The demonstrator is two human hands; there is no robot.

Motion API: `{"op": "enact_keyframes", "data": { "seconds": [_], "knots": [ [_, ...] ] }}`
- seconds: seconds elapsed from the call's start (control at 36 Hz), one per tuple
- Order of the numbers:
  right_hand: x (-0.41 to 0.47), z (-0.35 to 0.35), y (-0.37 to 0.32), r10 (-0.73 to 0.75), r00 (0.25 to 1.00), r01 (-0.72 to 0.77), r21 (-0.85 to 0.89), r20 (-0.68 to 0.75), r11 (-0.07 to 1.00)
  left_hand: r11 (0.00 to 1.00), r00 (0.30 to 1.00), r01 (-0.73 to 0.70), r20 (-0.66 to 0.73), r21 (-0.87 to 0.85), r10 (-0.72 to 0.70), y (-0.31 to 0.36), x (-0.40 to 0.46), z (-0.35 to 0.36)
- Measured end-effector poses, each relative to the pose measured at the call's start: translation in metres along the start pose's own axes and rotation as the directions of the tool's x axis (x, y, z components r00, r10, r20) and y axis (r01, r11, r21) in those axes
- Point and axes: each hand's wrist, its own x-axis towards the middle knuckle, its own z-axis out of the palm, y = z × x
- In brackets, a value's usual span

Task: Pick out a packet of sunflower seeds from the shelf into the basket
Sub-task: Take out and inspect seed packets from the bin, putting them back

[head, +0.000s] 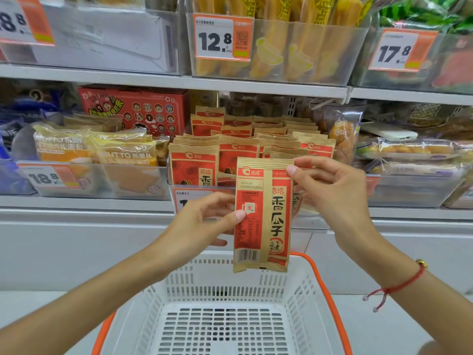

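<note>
Bright, even store lighting with scarcely any shadows. Soft glare hazes the clear plastic shelf bins (302, 51). Wide-angle distortion bows the white metal shelf edges (153, 82); corners blur, centre stays sharp.

The held sunflower seed packet (262, 213) and left hand (202, 221) hid most of the price tag (194, 201) behind. The basket (225, 316) ran off the near edge. Far-left goods (15, 119) were blurred.

The shelf (87, 202) carries clear bins: sunflower seed packets (194, 165) stand in the middle one, bread packs (122, 155) lie beside them at left.
</note>
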Motion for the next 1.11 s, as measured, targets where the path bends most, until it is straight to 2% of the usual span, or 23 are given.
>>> {"op": "enact_keyframes", "data": {
  "seconds": [0.22,0.36,0.5,0.64,0.75,0.94,1.03,1.11],
  "knots": [
    [0.000,0.000,0.006,-0.005,1.000,0.005,-0.033,-0.001,0.999,0.999,0.999,-0.012,0.036,-0.034,0.013,0.000,-0.002,0.001],
    [-0.004,0.008,0.008,0.011,0.994,-0.004,-0.063,0.112,0.998,0.993,0.993,-0.088,-0.089,-0.076,0.081,0.001,-0.001,0.003],
    [-0.009,0.014,0.009,-0.074,0.971,0.110,-0.151,0.228,0.982,0.968,0.971,-0.143,-0.220,-0.207,0.096,0.006,0.000,-0.001],
    [-0.008,0.012,0.011,-0.088,0.947,0.157,-0.206,0.309,0.966,0.937,0.945,-0.173,-0.318,-0.304,0.071,0.009,0.000,-0.007],
    [-0.006,0.009,0.012,-0.099,0.945,0.155,-0.162,0.312,0.974,0.911,0.938,-0.158,-0.346,-0.381,0.018,0.010,0.001,-0.011],
    [-0.007,0.007,0.007,-0.161,0.948,0.194,-0.099,0.274,0.976,0.911,0.952,-0.139,-0.307,-0.389,0.014,0.012,0.000,-0.009],
    [-0.007,0.007,0.009,-0.165,0.950,0.205,-0.130,0.265,0.970,0.916,0.953,-0.131,-0.303,-0.378,0.011,0.011,0.000,-0.009],
    [-0.011,0.010,0.011,-0.214,0.942,0.287,-0.295,0.257,0.911,0.925,0.951,-0.138,-0.307,-0.355,0.024,0.012,-0.003,-0.007]
  ]
}}
